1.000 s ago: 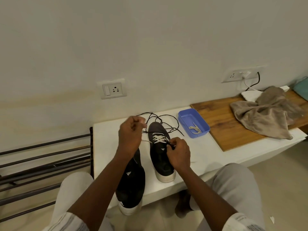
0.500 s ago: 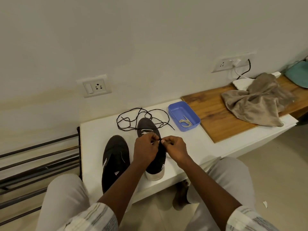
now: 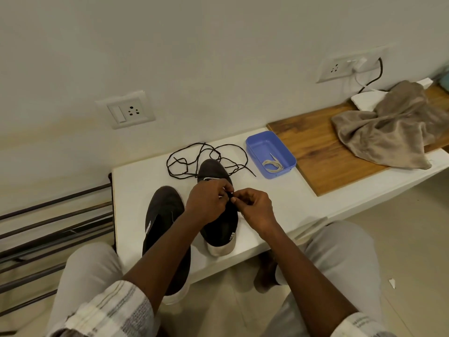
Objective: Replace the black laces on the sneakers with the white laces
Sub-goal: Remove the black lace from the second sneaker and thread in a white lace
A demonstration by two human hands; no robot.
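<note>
Both hands meet over the right sneaker on the desk, its long axis running away from the person. The left hand and right hand each pinch, fingertips together, apparently a white lace end at the eyelets, equally near; the grip detail is partly hidden.

White bench, two dark sneakers, black lace, blue tray, wooden board

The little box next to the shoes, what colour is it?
The box is blue, with a pale lace coiled inside. The head view shows it.
</note>
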